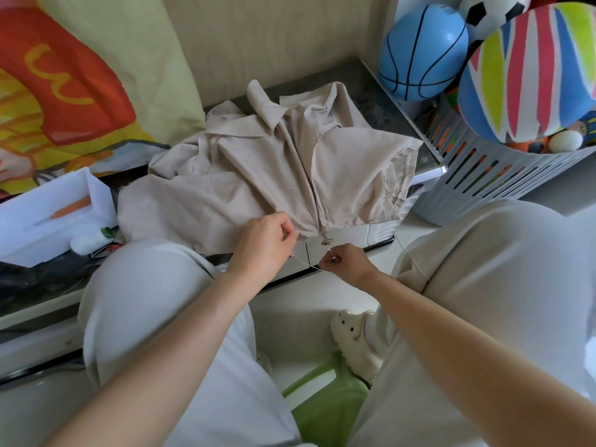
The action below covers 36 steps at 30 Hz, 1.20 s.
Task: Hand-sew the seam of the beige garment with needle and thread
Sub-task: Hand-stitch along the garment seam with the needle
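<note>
On the low table (380, 101), a white box (48, 214) sits far left and the beige garment (225, 175) lies spread, hem at the near edge. The left hand (264, 243) pinches that hem. Thread (306, 263) runs across to the right hand (345, 262), fingertips pinched on it. A slatted basket (483, 175) stands far right.

Looks like a room in a home. Holds toy balls (422, 53) heaped in a slotted basket (477, 175), a cartoon-print cushion (64, 75) by the wall, a green plastic stool (325, 404) on pale floor tiles (296, 304).
</note>
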Each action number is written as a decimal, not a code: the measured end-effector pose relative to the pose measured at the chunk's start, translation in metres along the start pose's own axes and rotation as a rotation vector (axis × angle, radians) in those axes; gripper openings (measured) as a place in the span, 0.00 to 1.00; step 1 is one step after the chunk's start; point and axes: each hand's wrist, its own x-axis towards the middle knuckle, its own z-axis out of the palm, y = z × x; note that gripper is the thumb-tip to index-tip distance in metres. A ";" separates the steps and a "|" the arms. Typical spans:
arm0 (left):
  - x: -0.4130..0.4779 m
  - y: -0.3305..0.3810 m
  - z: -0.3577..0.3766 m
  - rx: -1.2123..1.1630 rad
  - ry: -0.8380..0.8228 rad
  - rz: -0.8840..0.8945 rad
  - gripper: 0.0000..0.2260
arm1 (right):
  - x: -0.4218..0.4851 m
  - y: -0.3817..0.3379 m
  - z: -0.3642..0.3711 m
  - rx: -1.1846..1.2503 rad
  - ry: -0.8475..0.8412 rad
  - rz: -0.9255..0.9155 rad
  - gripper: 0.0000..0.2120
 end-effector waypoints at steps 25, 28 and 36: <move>-0.035 0.026 -0.005 -0.511 0.129 0.250 0.04 | -0.113 -0.082 -0.028 0.420 0.000 -0.265 0.07; -0.038 0.026 -0.009 -0.584 0.072 0.223 0.09 | -0.124 -0.091 -0.030 0.404 -0.017 -0.297 0.12; -0.046 0.016 -0.006 -0.479 0.084 0.147 0.02 | -0.139 -0.083 -0.052 0.458 0.235 -0.281 0.09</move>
